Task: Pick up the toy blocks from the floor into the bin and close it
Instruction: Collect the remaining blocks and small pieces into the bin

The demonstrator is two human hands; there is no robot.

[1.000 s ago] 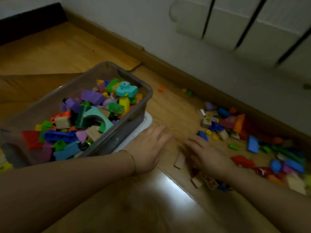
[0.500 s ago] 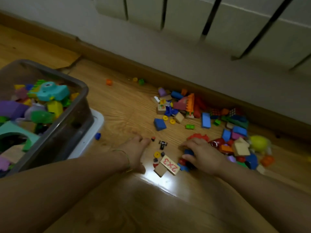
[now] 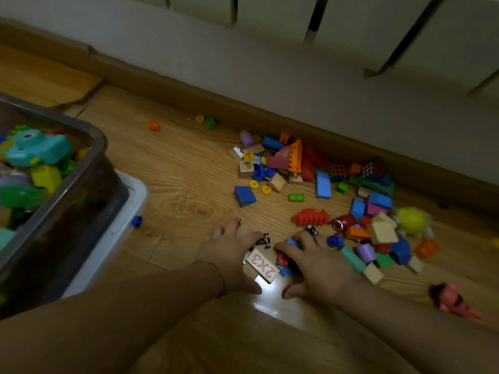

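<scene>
The grey see-through bin [image 3: 70, 206] stands at the left, heaped with coloured blocks and a teal toy [image 3: 35, 147]. It sits on its white lid [image 3: 127, 211]. Many toy blocks [image 3: 310, 168] lie scattered on the wooden floor along the baseboard. My left hand [image 3: 232, 252] and my right hand [image 3: 318, 265] lie low on the floor with fingers spread, facing each other. Between them is a wooden block marked "2x3" [image 3: 263, 264], which the left hand touches. Small blue and red blocks sit partly hidden under my right hand's fingers. A tiny black piece [image 3: 264, 241] lies at the fingertips.
A blue wedge [image 3: 244, 195] and a red spiky piece [image 3: 310, 217] lie just beyond my hands. A blue stud [image 3: 137, 221] rests by the lid; an orange piece [image 3: 154, 125] lies farther off. A pink toy [image 3: 453, 300] lies at the right. Wall and radiator [image 3: 270, 12] close the far side.
My view swung right from the bin to the floor pile. Both hands have moved closer together around the "2x3" block and the small pieces beside it.
</scene>
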